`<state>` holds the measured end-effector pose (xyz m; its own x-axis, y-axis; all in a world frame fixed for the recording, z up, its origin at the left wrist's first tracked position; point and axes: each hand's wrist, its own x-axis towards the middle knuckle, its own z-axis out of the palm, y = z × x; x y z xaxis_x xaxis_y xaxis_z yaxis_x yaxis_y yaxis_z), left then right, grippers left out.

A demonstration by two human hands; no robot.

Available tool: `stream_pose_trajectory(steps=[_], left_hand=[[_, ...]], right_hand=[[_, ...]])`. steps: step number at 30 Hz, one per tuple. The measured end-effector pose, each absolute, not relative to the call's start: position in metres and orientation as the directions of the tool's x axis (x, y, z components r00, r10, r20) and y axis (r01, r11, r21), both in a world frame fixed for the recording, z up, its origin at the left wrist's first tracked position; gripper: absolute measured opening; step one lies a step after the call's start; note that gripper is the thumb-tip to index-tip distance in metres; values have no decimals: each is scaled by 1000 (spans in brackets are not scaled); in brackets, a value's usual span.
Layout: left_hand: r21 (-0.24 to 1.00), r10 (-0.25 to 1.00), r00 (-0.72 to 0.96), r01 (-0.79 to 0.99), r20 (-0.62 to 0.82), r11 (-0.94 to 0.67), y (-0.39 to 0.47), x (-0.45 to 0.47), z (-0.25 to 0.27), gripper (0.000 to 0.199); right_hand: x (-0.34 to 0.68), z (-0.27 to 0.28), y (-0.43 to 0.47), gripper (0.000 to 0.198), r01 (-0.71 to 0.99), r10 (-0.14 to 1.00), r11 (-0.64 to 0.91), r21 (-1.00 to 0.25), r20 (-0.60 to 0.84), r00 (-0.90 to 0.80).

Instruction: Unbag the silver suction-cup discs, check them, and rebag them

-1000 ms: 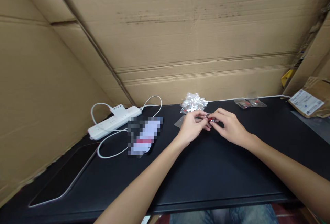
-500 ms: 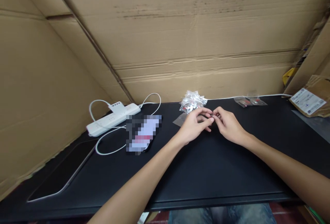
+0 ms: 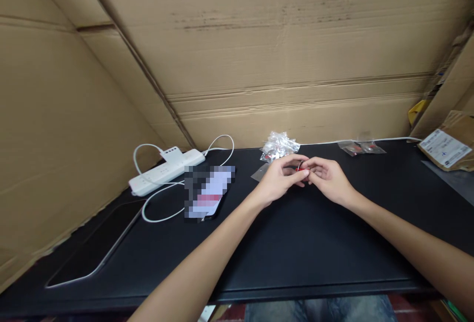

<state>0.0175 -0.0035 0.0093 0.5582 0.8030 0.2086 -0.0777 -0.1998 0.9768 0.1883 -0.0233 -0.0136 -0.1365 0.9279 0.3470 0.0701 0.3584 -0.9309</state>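
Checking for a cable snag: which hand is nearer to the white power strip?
Left. The left hand is to the right of the white power strip; the right hand is farther right, beyond the left hand.

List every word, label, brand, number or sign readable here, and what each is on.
White label on the brown package: print too small; one blue mark, perhaps "+".
Phone screen: pixelated, unreadable.
Cardboard wall: dark smudges, no legible characters.
Small red item: no text discernible.
No word, brand or number is readable.

Red piece [image 3: 299, 169] — hidden half-second ago, now showing
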Motion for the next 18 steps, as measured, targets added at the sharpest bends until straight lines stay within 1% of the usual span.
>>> stream_pose_trajectory(steps=[3, 6, 9, 11, 14, 16, 18], left_hand=[[983, 833, 521, -75, 184, -170, -4, 19, 9, 36], [982, 853, 487, -79, 187, -170, -3, 20, 8, 36], [978, 888, 411, -56, 206, -201, 1, 19, 7, 38], [961, 895, 364, -6, 259, -276, 3, 17, 6, 38], [879, 852, 375, 162, 366, -449, 2, 14, 6, 37], [778, 807, 426, 299, 409, -552, -1, 13, 6, 36], [665, 758, 497, 397, 423, -632, -3, 12, 5, 39]], right_hand=[[187, -12, -23, 12, 61, 930, 357, -932, 349, -115], [190, -13, -21, 9, 92, 928, 371, -924, 363, -87], [198, -15, -14, 9, 157, 933, 356, -921, 360, -2], [204, -17, -9, 10, 163, 939, 326, -931, 339, 61], [212, -17, -2, 12, 88, 954, 258, -962, 268, 133], [215, -14, 0, 14, 11, 966, 203, -979, 203, 162], [217, -10, 0, 16, -82, 976, 144, -986, 128, 176]])
